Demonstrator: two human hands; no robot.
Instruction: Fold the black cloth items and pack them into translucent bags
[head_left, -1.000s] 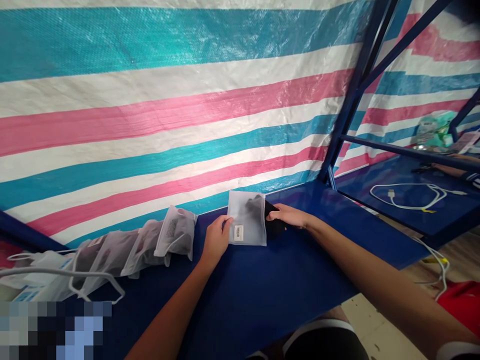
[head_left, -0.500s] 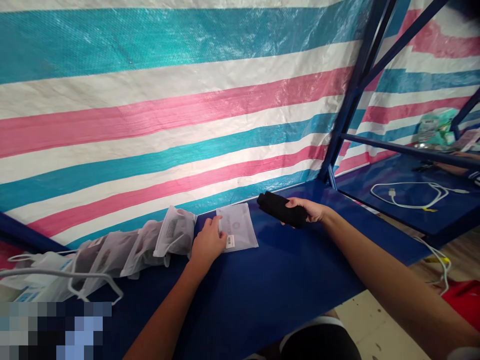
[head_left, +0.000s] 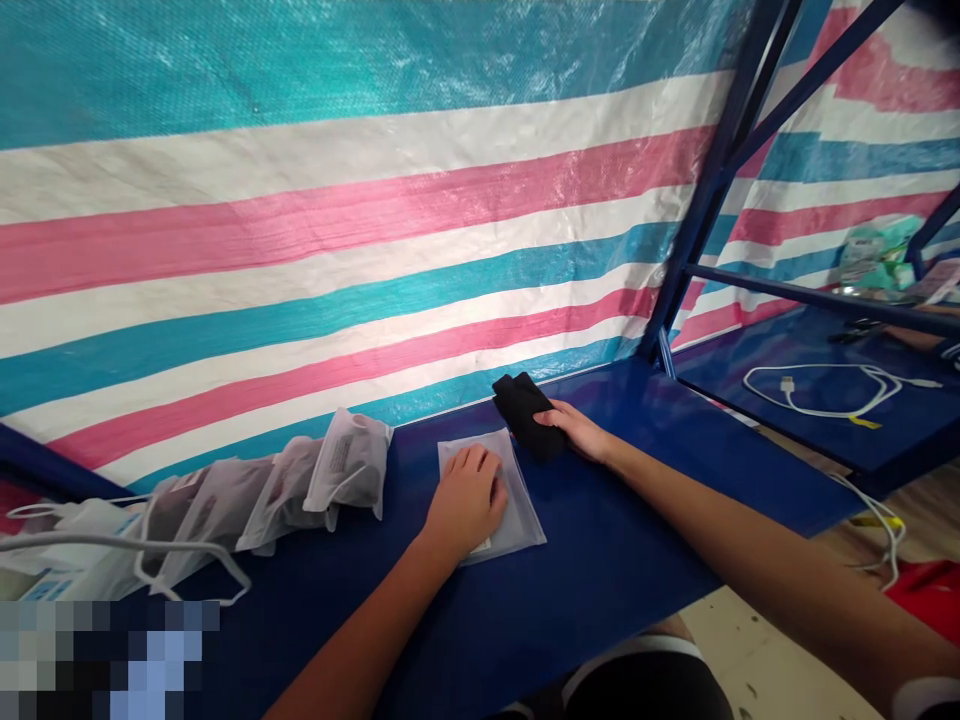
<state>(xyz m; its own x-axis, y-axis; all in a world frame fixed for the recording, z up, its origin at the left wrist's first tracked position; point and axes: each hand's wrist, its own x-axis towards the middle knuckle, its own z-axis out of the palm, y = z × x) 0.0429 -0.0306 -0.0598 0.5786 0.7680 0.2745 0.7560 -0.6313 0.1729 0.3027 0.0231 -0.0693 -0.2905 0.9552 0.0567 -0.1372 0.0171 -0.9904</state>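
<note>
Palm down, my left hand [head_left: 466, 500] rests on a flat frosted zip pouch [head_left: 519, 508], its fingers slightly bent over the surface. The hand covers most of the pouch, and only an edge of its white label shows. Just beyond the pouch's right corner, my right hand [head_left: 577, 428] is closed on a folded black cloth item [head_left: 527, 412], thumb on top. The cloth is tilted and its near end is close to the pouch. Whether the cloth touches the table cannot be told.
Several filled frosted pouches [head_left: 351, 462] lean in a row at left on the blue table [head_left: 600, 560]. A grey wire hook [head_left: 187, 547] stands before them. Behind hangs a striped tarp [head_left: 337, 240]. A blue frame post [head_left: 694, 220] rises at right, with a white cable [head_left: 825, 410] beyond.
My left hand has slid the pouch toward me and slightly right, away from the row. My right hand has brought the black cloth left, closer to the pouch, and turned it.
</note>
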